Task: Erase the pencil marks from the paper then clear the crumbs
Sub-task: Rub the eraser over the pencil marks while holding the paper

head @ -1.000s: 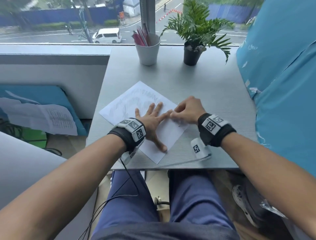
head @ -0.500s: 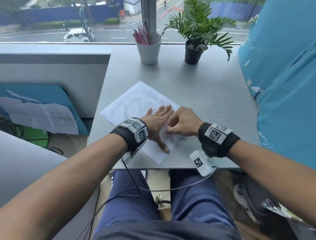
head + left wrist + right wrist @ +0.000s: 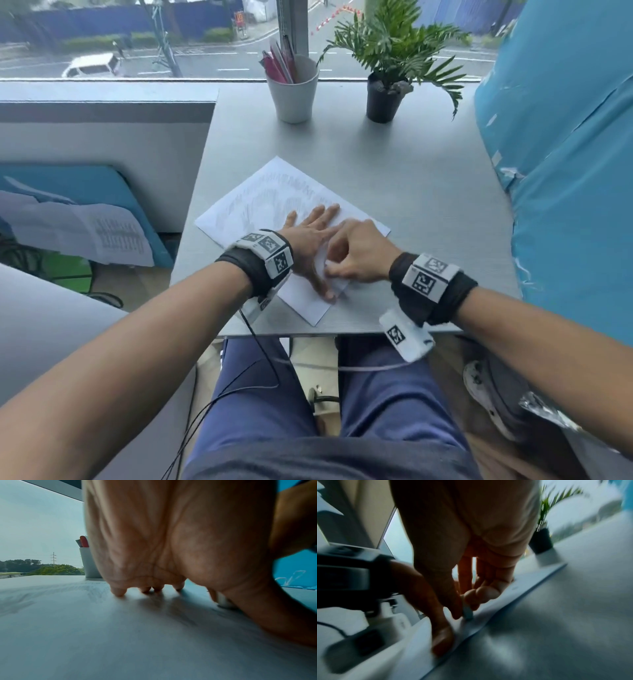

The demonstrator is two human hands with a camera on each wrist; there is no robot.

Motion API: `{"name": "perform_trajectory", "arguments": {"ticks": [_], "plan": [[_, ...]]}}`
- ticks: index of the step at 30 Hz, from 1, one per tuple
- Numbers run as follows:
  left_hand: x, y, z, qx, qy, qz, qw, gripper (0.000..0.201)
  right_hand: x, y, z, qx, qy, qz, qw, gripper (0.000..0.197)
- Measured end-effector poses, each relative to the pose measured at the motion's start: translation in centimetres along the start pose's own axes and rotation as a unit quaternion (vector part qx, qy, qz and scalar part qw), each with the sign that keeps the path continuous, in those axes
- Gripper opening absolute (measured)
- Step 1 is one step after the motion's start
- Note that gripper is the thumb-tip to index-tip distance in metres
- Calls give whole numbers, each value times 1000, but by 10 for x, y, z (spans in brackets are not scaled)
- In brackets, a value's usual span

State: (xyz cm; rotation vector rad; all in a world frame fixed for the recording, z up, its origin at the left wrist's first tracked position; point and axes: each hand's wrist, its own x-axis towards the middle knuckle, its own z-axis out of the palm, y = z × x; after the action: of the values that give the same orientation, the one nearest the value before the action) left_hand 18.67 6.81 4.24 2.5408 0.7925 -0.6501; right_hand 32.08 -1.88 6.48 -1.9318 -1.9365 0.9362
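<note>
A white sheet of paper (image 3: 270, 202) with faint pencil marks lies at an angle on the grey table (image 3: 394, 171). My left hand (image 3: 310, 236) lies flat on it with straight fingers, pressing it down; the left wrist view shows the fingertips (image 3: 118, 591) on the sheet. My right hand (image 3: 356, 253) pinches a small white eraser (image 3: 468, 612) between thumb and fingers and holds its end against the paper (image 3: 488, 616) near the sheet's right edge, beside my left thumb. The eraser (image 3: 223, 601) also peeks out in the left wrist view. No crumbs can be made out.
A white cup of pens (image 3: 293, 92) and a potted plant (image 3: 385, 96) stand at the table's far edge by the window. A blue covered mass (image 3: 565, 171) borders the right side. The table's near edge (image 3: 308, 334) runs just below the paper's corner.
My right hand with the eraser has slid toward me along the paper, next to my left thumb. My left hand has stayed flat on the sheet, fingers drawn closer together.
</note>
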Motion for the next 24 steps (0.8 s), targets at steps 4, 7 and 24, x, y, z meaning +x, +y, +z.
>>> {"name": "perform_trajectory", "arguments": {"ticks": [4, 7, 24], "plan": [[2, 0, -2, -3, 7, -8, 1000, 152, 18, 22, -35, 4, 99, 78, 992, 8], [2, -1, 0, -4, 2, -9, 1000, 154, 7, 9, -14, -2, 60, 44, 997, 5], [1, 0, 2, -10, 7, -16, 1000, 154, 2, 12, -19, -6, 51, 51, 997, 7]]}}
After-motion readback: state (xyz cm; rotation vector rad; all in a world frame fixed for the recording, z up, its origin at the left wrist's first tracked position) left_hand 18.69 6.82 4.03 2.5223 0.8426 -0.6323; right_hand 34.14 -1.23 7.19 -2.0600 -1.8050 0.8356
